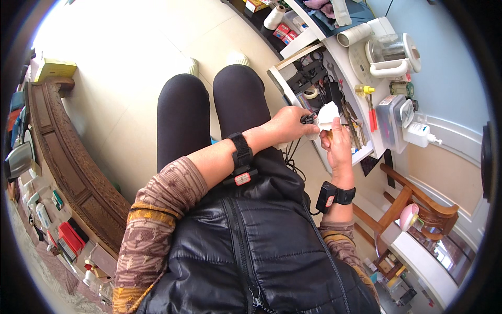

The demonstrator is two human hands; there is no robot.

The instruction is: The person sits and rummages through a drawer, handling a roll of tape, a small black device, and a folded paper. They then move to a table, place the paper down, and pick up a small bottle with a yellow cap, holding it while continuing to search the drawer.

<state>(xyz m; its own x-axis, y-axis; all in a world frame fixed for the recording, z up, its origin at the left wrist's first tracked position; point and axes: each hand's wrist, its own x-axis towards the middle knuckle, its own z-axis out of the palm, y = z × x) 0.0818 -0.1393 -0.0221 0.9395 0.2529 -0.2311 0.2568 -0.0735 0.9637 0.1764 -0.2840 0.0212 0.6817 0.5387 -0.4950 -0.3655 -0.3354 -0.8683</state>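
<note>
My left hand [288, 123] grips a small black object [308, 118], partly hidden by my fingers, so its kind is unclear. Between finger and thumb of my right hand [339, 147] is a crumpled piece of white paper or tissue [328, 114], which reaches up to the black object. Both hands meet over the near edge of a pulled-out white drawer [283, 84]. Inside it lie coiled black cables [311, 59], a roll of tape [311, 93], a wrench [332, 72] and several other tools.
Right of the drawer, the white top bears an electric kettle [392, 55], red-handled pliers [372, 117], a yellow-capped bottle [364, 90], a lidded plastic box [390, 121] and a pump bottle [419, 134]. Black cables [292, 157] hang below my left hand. A wooden chair [396, 208] stands at lower right.
</note>
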